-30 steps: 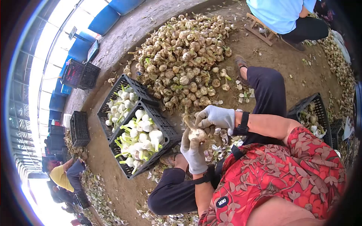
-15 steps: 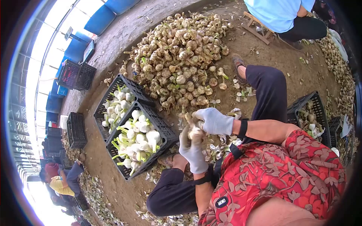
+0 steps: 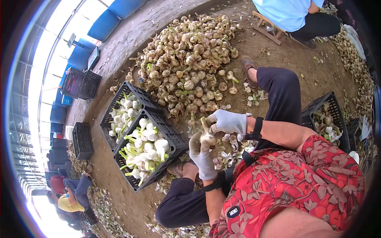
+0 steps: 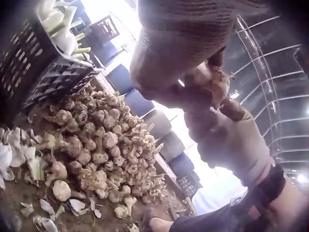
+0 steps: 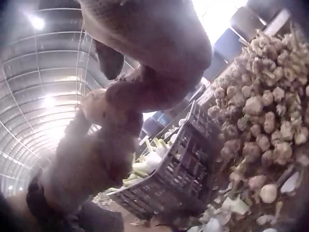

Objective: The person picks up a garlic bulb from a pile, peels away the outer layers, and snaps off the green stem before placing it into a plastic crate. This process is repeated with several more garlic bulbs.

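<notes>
A garlic bulb [image 3: 208,138] with a short stem is held between my two gloved hands in the head view. My left hand [image 3: 203,158] grips the bulb from below, its fingers curled round it. From the other side, my right hand [image 3: 228,122] pinches it up by the stem, thumb and fingers bent. In the left wrist view the garlic bulb [image 4: 219,86] shows between both gloves, partly covered by fingers. The right wrist view has it dim and mostly hidden. Loose garlic skins [image 3: 228,154] lie on the ground just under the hands.
Beyond the hands rises a large heap of unpeeled garlic [image 3: 190,59]. Two black crates with peeled white garlic [image 3: 149,144] stand to the left. Another crate [image 3: 341,119] sits at right. A person in a light blue top [image 3: 283,14] sits near the heap.
Half a second ago my right hand covered more of the bulb; it has drawn back toward the stem, and the bulb shows again. My left hand keeps its grip.
</notes>
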`<state>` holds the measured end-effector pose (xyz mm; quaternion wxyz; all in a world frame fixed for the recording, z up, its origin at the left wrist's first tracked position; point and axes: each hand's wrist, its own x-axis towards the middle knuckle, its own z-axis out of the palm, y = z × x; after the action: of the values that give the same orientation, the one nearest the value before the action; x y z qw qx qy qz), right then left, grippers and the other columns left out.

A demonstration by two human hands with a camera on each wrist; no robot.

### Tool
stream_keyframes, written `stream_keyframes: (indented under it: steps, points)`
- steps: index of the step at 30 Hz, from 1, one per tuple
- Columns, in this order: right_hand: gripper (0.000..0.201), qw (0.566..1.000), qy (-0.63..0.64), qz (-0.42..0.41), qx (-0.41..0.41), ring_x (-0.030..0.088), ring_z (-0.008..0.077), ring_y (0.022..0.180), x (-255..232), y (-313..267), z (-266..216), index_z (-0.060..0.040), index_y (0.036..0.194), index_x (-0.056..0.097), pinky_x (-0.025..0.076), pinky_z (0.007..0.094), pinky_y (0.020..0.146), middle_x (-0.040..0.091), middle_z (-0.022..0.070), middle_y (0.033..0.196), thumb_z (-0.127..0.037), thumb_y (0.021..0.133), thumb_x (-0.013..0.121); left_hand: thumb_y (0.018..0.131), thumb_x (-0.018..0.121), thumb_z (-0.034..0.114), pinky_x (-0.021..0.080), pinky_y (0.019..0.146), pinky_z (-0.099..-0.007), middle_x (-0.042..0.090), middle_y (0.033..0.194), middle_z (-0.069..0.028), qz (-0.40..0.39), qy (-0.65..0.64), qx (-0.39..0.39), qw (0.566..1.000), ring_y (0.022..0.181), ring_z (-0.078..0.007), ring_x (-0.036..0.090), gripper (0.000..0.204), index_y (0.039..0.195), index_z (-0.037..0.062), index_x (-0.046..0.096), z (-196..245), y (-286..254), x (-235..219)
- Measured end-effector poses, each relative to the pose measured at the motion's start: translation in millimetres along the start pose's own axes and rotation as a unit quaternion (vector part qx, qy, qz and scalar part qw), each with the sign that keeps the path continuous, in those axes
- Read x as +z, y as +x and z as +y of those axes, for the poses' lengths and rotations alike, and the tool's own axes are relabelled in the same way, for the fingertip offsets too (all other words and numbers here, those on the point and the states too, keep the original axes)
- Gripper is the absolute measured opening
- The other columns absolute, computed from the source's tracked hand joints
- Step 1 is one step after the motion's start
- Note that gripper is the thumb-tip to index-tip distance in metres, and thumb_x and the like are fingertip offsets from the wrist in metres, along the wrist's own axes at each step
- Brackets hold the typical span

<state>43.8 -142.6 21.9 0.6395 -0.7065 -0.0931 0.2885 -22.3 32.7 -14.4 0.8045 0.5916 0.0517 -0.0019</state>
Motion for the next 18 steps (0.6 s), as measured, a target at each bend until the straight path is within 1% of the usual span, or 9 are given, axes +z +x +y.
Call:
stream_keyframes:
  steps: [2, 5, 6, 8, 11, 12, 15, 16, 18]
  points:
    - [0.020, 0.999, -0.025, 0.035, 0.009, 0.060, 0.0158, 0.068, 4.1, 10.6, 21.7, 0.0012, 0.091, 0.062, 0.048, 0.0319, 0.062, 0.064, 0.0099, 0.076, -0.011, 0.075, 0.059, 0.089, 0.068, 0.038, 0.051, 0.077, -0.0276, 0.059, 0.108, -0.0059, -0.001, 0.073, 0.070, 0.995, 0.093, -0.0143, 0.058, 0.053, 0.122, -0.0021, 0.054, -8.1, -1.1, -0.5]
    - [0.018, 0.963, -0.206, 0.126, -0.115, 0.063, 0.0302, 0.072, 13.2, 5.0, 19.5, 0.0016, 0.088, 0.061, 0.048, 0.0376, 0.065, 0.063, 0.0181, 0.078, -0.010, 0.074, 0.058, 0.094, 0.059, 0.042, 0.050, 0.071, -0.0269, 0.059, 0.105, -0.0063, 0.019, 0.046, 0.067, 0.996, 0.090, -0.0142, 0.058, 0.051, 0.121, -0.0004, 0.055, -14.3, -1.5, -2.6]
    - [0.016, 0.949, -0.232, 0.157, -0.147, 0.062, 0.0390, 0.078, 16.7, 4.8, 20.6, 0.0017, 0.086, 0.059, 0.048, 0.0413, 0.067, 0.060, 0.0232, 0.081, -0.007, 0.073, 0.058, 0.095, 0.055, 0.045, 0.049, 0.067, -0.0265, 0.060, 0.102, -0.0067, 0.021, -0.008, 0.024, 0.999, 0.085, -0.0145, 0.058, 0.050, 0.119, 0.0003, 0.056, -11.9, -2.1, 0.4]
    - [0.017, 0.936, -0.237, 0.194, -0.173, 0.062, 0.0385, 0.080, 21.2, 5.4, 25.3, 0.0019, 0.089, 0.061, 0.049, 0.0410, 0.068, 0.062, 0.0227, 0.084, -0.005, 0.074, 0.058, 0.097, 0.046, 0.050, 0.046, 0.057, -0.0259, 0.061, 0.094, -0.0075, 0.023, -0.115, -0.062, 0.991, 0.073, -0.0151, 0.057, 0.052, 0.115, 0.0017, 0.058, -3.8, -3.2, 7.9]
    - [0.018, 0.926, -0.209, 0.246, -0.195, 0.064, 0.0323, 0.075, 34.2, 8.7, 39.6, 0.0027, 0.094, 0.063, 0.050, 0.0378, 0.067, 0.065, 0.0187, 0.083, -0.004, 0.077, 0.057, 0.096, 0.041, 0.057, 0.041, 0.046, -0.0249, 0.062, 0.083, -0.0095, -0.101, -0.497, -0.301, 0.808, 0.056, -0.0145, 0.049, 0.059, 0.109, 0.0020, 0.058, -26.3, 10.0, -14.4]
    - [0.019, 0.924, -0.194, 0.262, -0.201, 0.064, 0.0294, 0.073, 38.0, 10.0, 41.2, 0.0031, 0.095, 0.063, 0.050, 0.0363, 0.066, 0.066, 0.0168, 0.082, -0.004, 0.079, 0.057, 0.095, 0.038, 0.061, 0.037, 0.040, -0.0260, 0.062, 0.077, -0.0080, -0.056, -0.468, -0.346, 0.811, 0.051, -0.0151, 0.046, 0.060, 0.104, 0.0055, 0.059, -22.5, 12.7, -10.7]
    - [0.019, 0.979, 0.093, 0.172, 0.051, 0.062, 0.0167, 0.068, 35.5, 15.2, 40.1, 0.0045, 0.097, 0.064, 0.050, 0.0307, 0.063, 0.066, 0.0084, 0.077, -0.006, 0.083, 0.057, 0.095, 0.037, 0.062, 0.039, 0.045, -0.0258, 0.063, 0.080, -0.0063, 0.028, -0.322, -0.263, 0.909, 0.054, -0.0139, 0.047, 0.061, 0.107, 0.0070, 0.059, -8.3, 5.6, 5.5]
    - [0.017, 0.960, 0.192, 0.188, 0.078, 0.058, 0.0090, 0.068, 37.5, 10.9, 32.0, 0.0034, 0.096, 0.065, 0.048, 0.0275, 0.061, 0.062, 0.0023, 0.072, -0.007, 0.084, 0.058, 0.095, 0.042, 0.060, 0.047, 0.059, -0.0270, 0.062, 0.090, -0.0057, 0.006, -0.289, -0.187, 0.939, 0.068, -0.0141, 0.055, 0.059, 0.115, 0.0062, 0.056, -5.6, 2.3, 8.3]
    - [0.017, 0.981, 0.035, 0.190, -0.011, 0.060, 0.0117, 0.069, 39.5, 12.0, 32.8, 0.0028, 0.096, 0.065, 0.049, 0.0291, 0.062, 0.064, 0.0059, 0.073, -0.006, 0.083, 0.059, 0.095, 0.046, 0.057, 0.048, 0.071, -0.0285, 0.061, 0.097, -0.0059, 0.083, -0.052, -0.018, 0.995, 0.081, -0.0151, 0.058, 0.058, 0.121, 0.0061, 0.052, -13.4, 5.6, 20.2]
